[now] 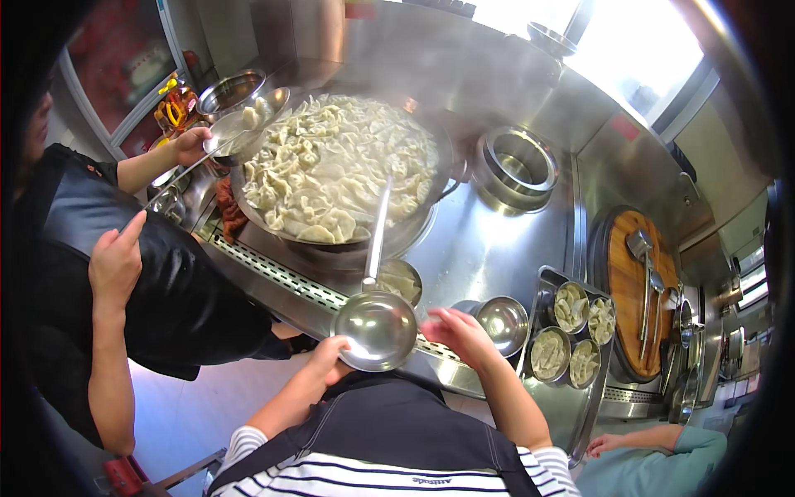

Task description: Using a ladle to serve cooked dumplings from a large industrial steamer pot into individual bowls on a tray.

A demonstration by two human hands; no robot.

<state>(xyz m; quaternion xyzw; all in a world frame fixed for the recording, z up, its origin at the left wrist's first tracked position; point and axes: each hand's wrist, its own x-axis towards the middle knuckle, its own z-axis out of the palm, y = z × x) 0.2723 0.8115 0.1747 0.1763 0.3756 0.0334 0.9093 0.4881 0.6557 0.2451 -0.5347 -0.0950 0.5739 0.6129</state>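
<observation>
My left hand (pixel 331 361) grips the rim of a shiny steel bowl (pixel 376 330), which has nothing in it. To the right of that bowl, my right hand (pixel 458 334) hovers empty with its fingers loosely spread. Just beyond the bowl stands another steel bowl (pixel 413 279) with dumplings in it, partly hidden. A big steaming wok (pixel 273 228) heaped with boiled dumplings (pixel 341 168) lies ahead. The silvery handle of a utensil (pixel 377 233) sticks out of it towards me; its far end is hidden among the dumplings.
At left, a co-worker's hands (pixel 117 264) hold a long-handled ladle and a bowl (pixel 233 133) with dumplings. Right of me are a steel bowl (pixel 502 326) and a tray (pixel 528 366) bearing several dumpling bowls. Farther stand a steel pot (pixel 520 164) and a wooden board (pixel 624 279) with ladles.
</observation>
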